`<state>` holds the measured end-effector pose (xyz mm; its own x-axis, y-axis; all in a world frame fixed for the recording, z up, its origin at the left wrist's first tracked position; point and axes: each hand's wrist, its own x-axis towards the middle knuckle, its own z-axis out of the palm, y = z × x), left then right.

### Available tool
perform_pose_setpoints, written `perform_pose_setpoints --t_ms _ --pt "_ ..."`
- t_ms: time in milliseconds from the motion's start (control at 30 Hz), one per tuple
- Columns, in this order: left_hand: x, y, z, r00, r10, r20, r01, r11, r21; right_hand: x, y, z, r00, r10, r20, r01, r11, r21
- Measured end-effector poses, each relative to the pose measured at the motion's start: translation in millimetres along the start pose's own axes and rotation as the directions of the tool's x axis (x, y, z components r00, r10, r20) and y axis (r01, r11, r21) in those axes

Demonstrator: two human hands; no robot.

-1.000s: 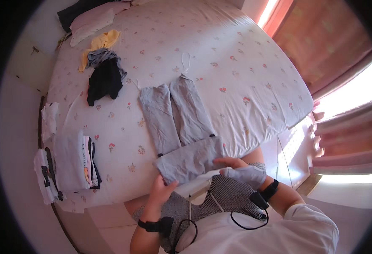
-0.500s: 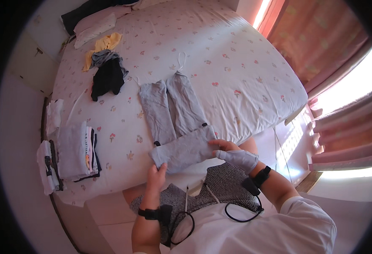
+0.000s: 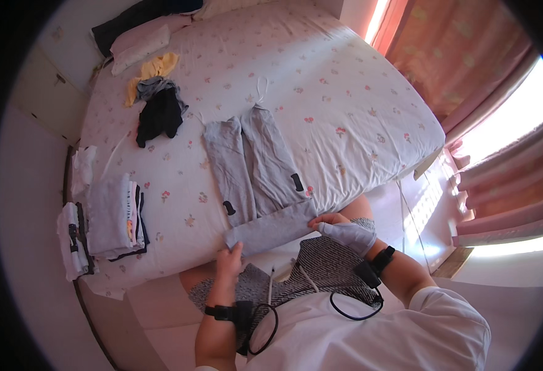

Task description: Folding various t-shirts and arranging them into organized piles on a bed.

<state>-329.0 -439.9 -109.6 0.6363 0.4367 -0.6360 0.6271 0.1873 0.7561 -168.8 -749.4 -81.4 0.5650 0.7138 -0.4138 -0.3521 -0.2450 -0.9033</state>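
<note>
A pair of light grey trousers (image 3: pixel 265 164) lies on the bed with its legs pointing away from me and white cords at their far ends. Nearest me, its end is doubled over into a narrow flat band at the mattress edge. Two black patches show on the cloth just beyond this band. My left hand (image 3: pixel 228 263) pinches the band's left corner between thumb and fingers. At the opposite corner, my right hand (image 3: pixel 344 234), partly covered by a grey wrap, grips the cloth too.
Folded clothes stand in a stack (image 3: pixel 107 216) at the left, beside a smaller white-and-black pile (image 3: pixel 72 241). Loose black (image 3: pixel 160 117), grey and yellow garments lie farther up the flowered bedsheet (image 3: pixel 345 93). Pillows (image 3: pixel 141 49) lie at the far left; pink curtains (image 3: pixel 469 62) hang at the right.
The doubled-over band has become narrower and lies closer to me, so more of the black patches shows. Both hands have kept hold of its corners, the left lowering slightly.
</note>
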Motion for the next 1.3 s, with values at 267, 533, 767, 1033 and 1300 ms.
perform_pose_setpoints --t_ms 267,533,767,1033,1300 --pt "-10.7 -15.0 12.5 0.978 0.188 -0.089 -0.201 0.962 -0.182 -10.3 2.0 12.6 0.991 -0.134 -0.009 0.131 0.981 -0.141" --pt "-11.8 -6.8 1.8 0.632 0.754 0.179 -0.643 0.382 0.664 11.2 23.8 4.1 0.879 -0.459 0.129 0.353 0.443 -0.824" --pt "14.7 -0.6 -3.0 0.343 0.872 0.349 -0.502 -0.144 0.853 33.9 2.1 -2.1 0.734 -0.629 0.256 0.365 0.047 -0.930" --pt "4.0 39.1 -21.9 0.232 0.792 0.564 -0.721 -0.249 0.647 41.9 -13.2 -22.6 0.626 -0.636 0.451 0.569 -0.023 -0.822" --pt "-41.2 66.8 -39.3 0.234 0.676 0.699 -0.951 0.011 0.308 -6.7 -25.6 -24.1 0.663 -0.544 0.514 0.732 0.326 -0.598"
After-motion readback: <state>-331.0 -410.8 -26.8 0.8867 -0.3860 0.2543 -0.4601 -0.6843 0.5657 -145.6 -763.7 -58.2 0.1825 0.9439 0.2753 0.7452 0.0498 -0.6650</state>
